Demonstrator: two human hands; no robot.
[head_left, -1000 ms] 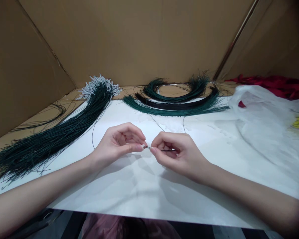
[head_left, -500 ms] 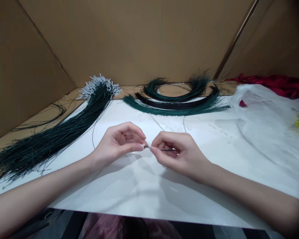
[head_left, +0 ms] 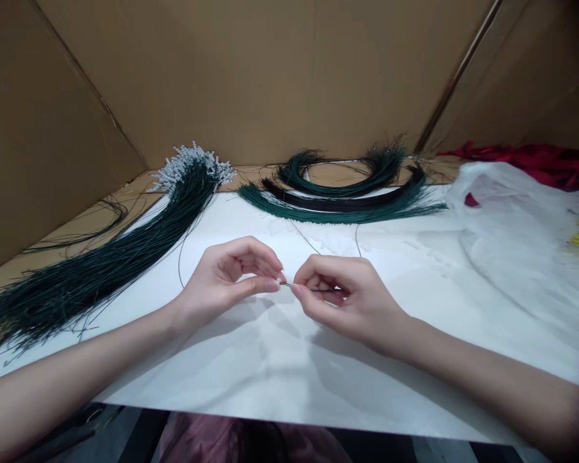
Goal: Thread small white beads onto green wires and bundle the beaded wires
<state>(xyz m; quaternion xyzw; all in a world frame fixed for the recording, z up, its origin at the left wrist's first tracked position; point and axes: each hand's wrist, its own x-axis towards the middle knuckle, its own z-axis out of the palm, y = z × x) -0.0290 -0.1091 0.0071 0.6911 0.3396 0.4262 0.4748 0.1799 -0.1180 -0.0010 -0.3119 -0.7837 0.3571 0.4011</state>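
Note:
My left hand [head_left: 231, 280] and my right hand [head_left: 340, 292] meet over the white sheet [head_left: 280, 360], fingertips almost touching. The right hand pinches the end of a thin dark green wire [head_left: 318, 290] between thumb and forefinger; the wire loops back up behind the hands. The left thumb and forefinger are pinched on something tiny at the wire's tip, too small to name. A long bundle of dark green wires with white bead tips [head_left: 125, 251] lies to the left. Curved bundles of green and black wires [head_left: 347, 196] lie at the back.
Cardboard walls [head_left: 251, 71] enclose the back and left. A crumpled clear plastic bag [head_left: 521, 238] lies on the right, with red cloth [head_left: 535, 161] behind it. Loose wires [head_left: 91, 222] trail on the cardboard at far left. The sheet's near edge [head_left: 289, 421] runs below my forearms.

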